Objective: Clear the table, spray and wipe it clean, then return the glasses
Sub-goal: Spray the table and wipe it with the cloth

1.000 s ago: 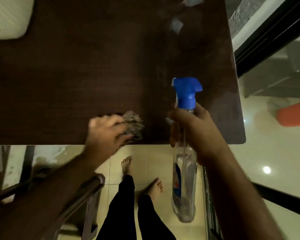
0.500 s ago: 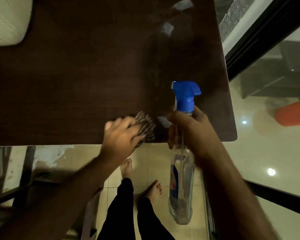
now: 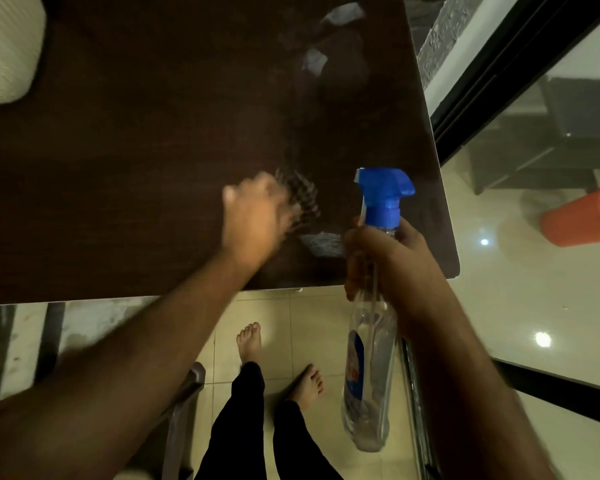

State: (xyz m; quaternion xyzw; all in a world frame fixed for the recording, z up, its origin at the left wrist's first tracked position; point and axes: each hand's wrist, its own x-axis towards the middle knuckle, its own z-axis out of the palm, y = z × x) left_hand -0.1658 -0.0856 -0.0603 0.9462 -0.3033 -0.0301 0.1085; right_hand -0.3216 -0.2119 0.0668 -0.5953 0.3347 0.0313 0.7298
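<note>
One dark brown wooden table (image 3: 136,168) fills the upper part of the head view, its near edge running across the middle and its right corner rounded. One striped grey cloth (image 3: 300,197), blurred, lies bunched on the tabletop near that edge, just left of a pale wet patch (image 3: 321,243). One left hand (image 3: 257,220), also blurred, has its fingers curled over the cloth and presses it against the wood. One right hand (image 3: 385,261) is closed round the neck of one clear spray bottle (image 3: 369,375); the bottle's blue trigger head (image 3: 383,195) stands above the fist and over the table's near right corner, while its body, bearing a blue-and-white label, hangs below table level over the floor. Two further pale reflections (image 3: 342,12) show on the far right part of the tabletop. One white ribbed object (image 3: 7,46) sits at the table's far left; what it is cannot be told. Two bare feet (image 3: 248,341) below dark trousers stand on cream floor tiles (image 3: 291,323). One chair back (image 3: 184,393) shows at lower left, one orange plastic container (image 3: 582,220) on the floor at right.
</note>
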